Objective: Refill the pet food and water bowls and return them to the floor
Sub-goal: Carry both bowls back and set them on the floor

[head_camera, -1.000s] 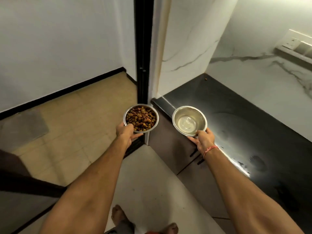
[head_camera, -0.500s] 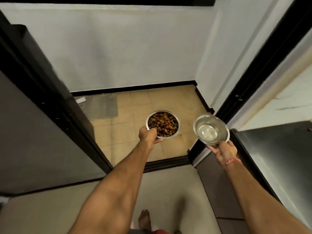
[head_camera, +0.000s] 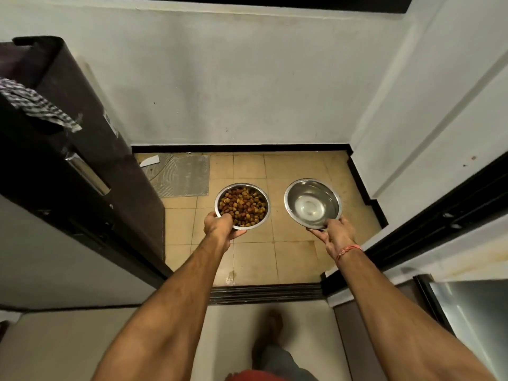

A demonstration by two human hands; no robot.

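Two steel bowls are held above the tan tiled floor: one bowl of kibble to the left, and one bowl of water just to its right, apart from it. Two hands carry them, one each: the left hand under the kibble bowl, the right hand under the water bowl. One red thread circles the right wrist. One grey mat lies on the floor to the left of the kibble bowl. One striped cloth hangs far left of it. One bare foot shows below the bowls.
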